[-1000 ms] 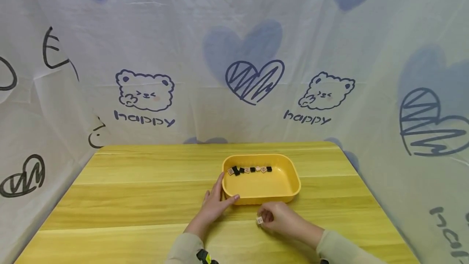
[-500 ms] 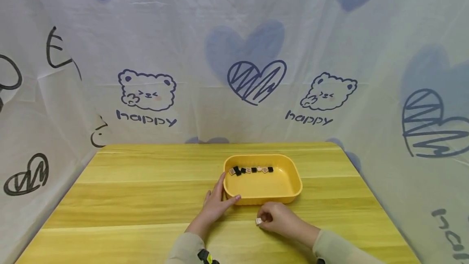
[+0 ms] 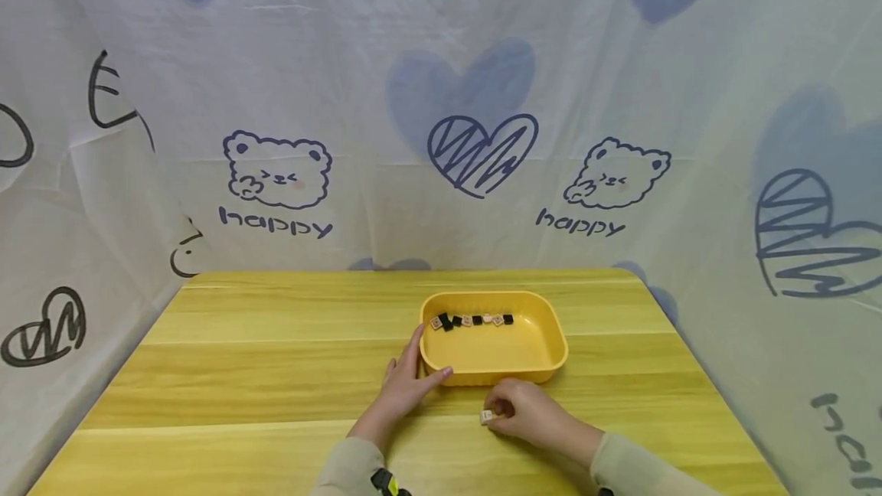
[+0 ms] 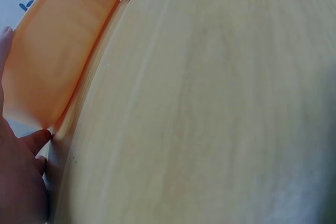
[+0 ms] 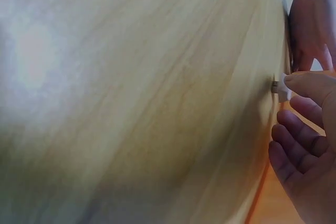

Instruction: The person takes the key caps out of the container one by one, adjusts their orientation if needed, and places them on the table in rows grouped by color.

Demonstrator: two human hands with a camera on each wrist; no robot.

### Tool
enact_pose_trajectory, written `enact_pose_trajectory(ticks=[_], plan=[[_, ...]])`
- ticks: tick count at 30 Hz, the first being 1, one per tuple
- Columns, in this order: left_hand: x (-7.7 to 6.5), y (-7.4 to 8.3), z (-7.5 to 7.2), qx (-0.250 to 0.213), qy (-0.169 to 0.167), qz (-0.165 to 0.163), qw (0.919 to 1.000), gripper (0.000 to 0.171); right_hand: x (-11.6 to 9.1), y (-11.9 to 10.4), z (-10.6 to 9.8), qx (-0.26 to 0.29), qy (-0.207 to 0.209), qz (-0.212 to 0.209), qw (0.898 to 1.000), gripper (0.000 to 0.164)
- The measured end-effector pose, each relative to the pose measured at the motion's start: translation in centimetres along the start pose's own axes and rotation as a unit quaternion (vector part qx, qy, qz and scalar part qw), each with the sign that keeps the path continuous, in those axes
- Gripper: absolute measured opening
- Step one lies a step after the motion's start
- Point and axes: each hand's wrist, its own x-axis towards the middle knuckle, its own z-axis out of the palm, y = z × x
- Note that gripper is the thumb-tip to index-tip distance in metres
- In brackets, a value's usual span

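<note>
A shallow yellow plastic tray (image 3: 492, 347) sits on the table. My left hand (image 3: 404, 391) rests at its front left corner, fingers fairly straight along the left wall and thumb on the front rim. In front of the tray, my right hand (image 3: 527, 412) pinches a small cream block (image 3: 486, 417) between thumb and index finger. Its face bears a faint mark too small to read. The right wrist view shows the block (image 5: 283, 88) low by the table with a darker end; the other fingers are loosely curled and hold nothing.
Along the tray's back wall lies an uneven row of small square pieces (image 3: 477, 320), some black, some cream with marks. The yellow wood-grain table (image 3: 262, 358) extends to both sides. White cloth (image 3: 358, 98) with hearts and bears hangs behind and beside it.
The right hand and its block have shifted very slightly left, and the block's face has tilted a little. The left hand keeps its place at the tray.
</note>
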Motion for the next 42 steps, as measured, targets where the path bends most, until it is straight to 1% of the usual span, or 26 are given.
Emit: enact_pose_trajectory(ticks=[4,7,11,14,17,25,28,31,35,42], plan=[[0.1,0.0,0.0,0.016,0.001,-0.006,0.9998,0.085,-0.5,-0.6,-0.7,-0.012,0.014,-0.015,1.0,0.017],[0.2,0.0,0.1,0.02,0.002,-0.011,0.9997,0.079,-0.8,-1.1,-1.5,-0.021,0.019,-0.028,0.999,0.017],[0.2,-0.1,0.2,0.016,0.004,-0.011,0.9998,0.078,-0.9,-1.7,-2.8,-0.033,0.027,-0.048,0.998,0.018],[0.2,-0.2,0.1,0.017,0.007,-0.008,0.9998,0.079,-0.5,-1.8,-3.9,-0.045,0.045,-0.057,0.996,0.017],[0.2,-0.2,0.0,0.016,0.01,-0.005,0.9998,0.078,0.5,-2.0,-4.7,-0.051,0.063,-0.048,0.996,0.017],[-0.1,-0.1,-0.1,0.025,0.007,0.017,0.9995,0.074,3.8,-2.5,-6.4,-0.047,0.082,0.01,0.996,0.015],[-0.1,-0.2,0.0,0.022,0.006,0.014,0.9996,0.074,5.3,-2.8,-6.5,-0.042,0.074,0.027,0.996,0.016],[-0.2,-0.1,0.0,0.016,0.006,0.011,0.9998,0.075,6.7,-2.8,-6.4,-0.033,0.062,0.034,0.997,0.017],[-0.1,-0.2,0.0,0.013,0.004,0.007,0.9999,0.074,8.6,-2.6,-5.8,-0.024,0.041,0.027,0.999,0.019],[-0.1,-0.2,0.0,0.014,-0.001,0.004,0.9999,0.071,11.7,-2.3,-5.3,-0.032,-0.013,0.026,0.999,0.027]])
